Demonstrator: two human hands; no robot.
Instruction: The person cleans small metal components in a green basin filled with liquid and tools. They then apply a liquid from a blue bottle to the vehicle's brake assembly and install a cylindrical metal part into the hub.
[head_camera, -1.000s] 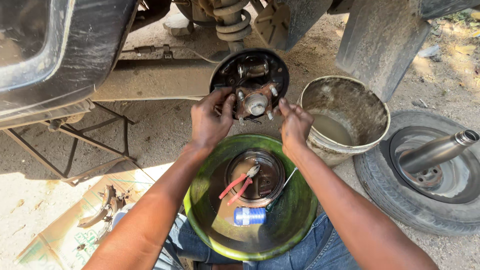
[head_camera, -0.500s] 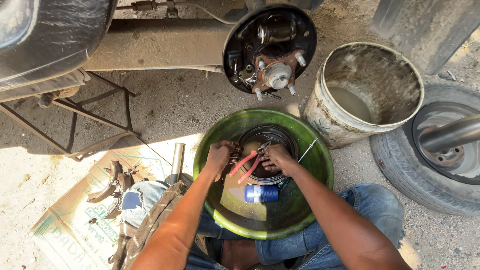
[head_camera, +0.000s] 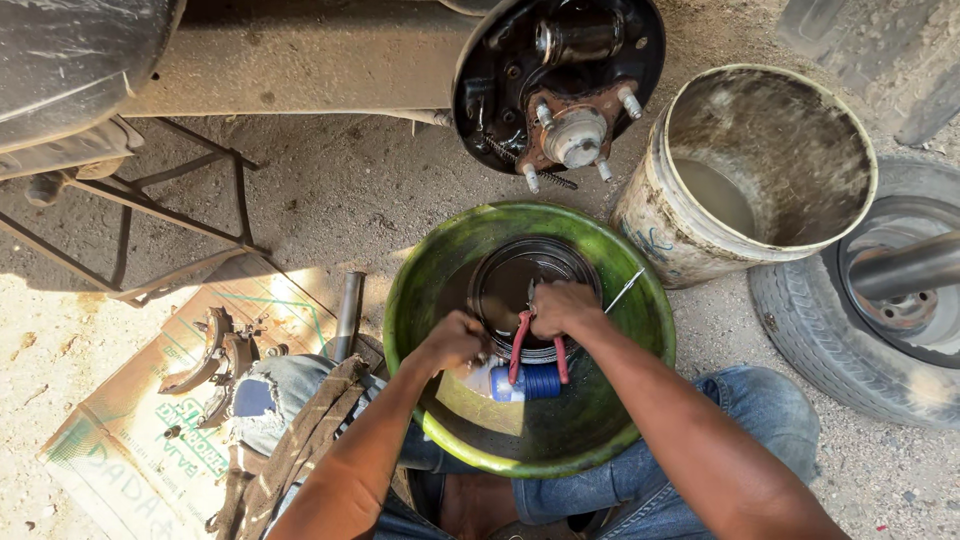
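The wheel hub (head_camera: 572, 135) stands stripped, its drum (head_camera: 530, 290) already lying in the green basin (head_camera: 640, 330) with a small bottle (head_camera: 530, 382). There the right hand (head_camera: 562, 308) grips red-handled pliers (head_camera: 520, 345); the left hand (head_camera: 455, 340) closes on something hidden, so reassembly seems left.

Open-air roadside vehicle repair spot on bare dirt.

A stripped wheel hub (head_camera: 572, 135) with exposed studs and brake parts hangs under a raised vehicle. Just below the hub sits a green basin (head_camera: 420, 290) holding a brake drum (head_camera: 500, 285); to the hub's right stand a grimy bucket (head_camera: 650, 230) and a removed wheel (head_camera: 800, 320); down to its left, brake shoes (head_camera: 205, 355) lie on flattened cardboard (head_camera: 120, 440).
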